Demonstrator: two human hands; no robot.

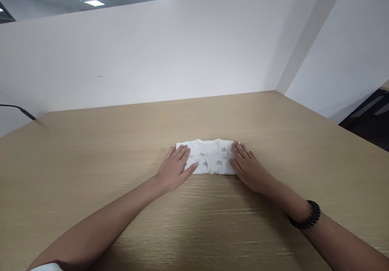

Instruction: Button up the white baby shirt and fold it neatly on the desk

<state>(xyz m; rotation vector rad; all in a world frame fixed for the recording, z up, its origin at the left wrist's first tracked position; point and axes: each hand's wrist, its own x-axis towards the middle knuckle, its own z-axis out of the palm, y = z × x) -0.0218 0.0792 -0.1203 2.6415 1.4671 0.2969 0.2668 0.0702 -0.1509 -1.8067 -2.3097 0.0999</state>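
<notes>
A small white baby shirt lies folded into a flat, wide rectangle in front of me, its neckline on the far side. Little green prints dot the cloth, and the front placket runs down the middle. My left hand rests flat over the left end of the shirt, fingers stretched out and thumb apart on the near part. On the right end lies my right hand, fingers extended and pressing on the cloth's edge. Both palms partly hide the garment's ends. A black coiled band circles my right wrist.
The garment lies on a light wooden table. A white partition borders its far side, with another panel on the right. At the left edge a black cable reaches the tabletop. A dark object stands beyond the right edge.
</notes>
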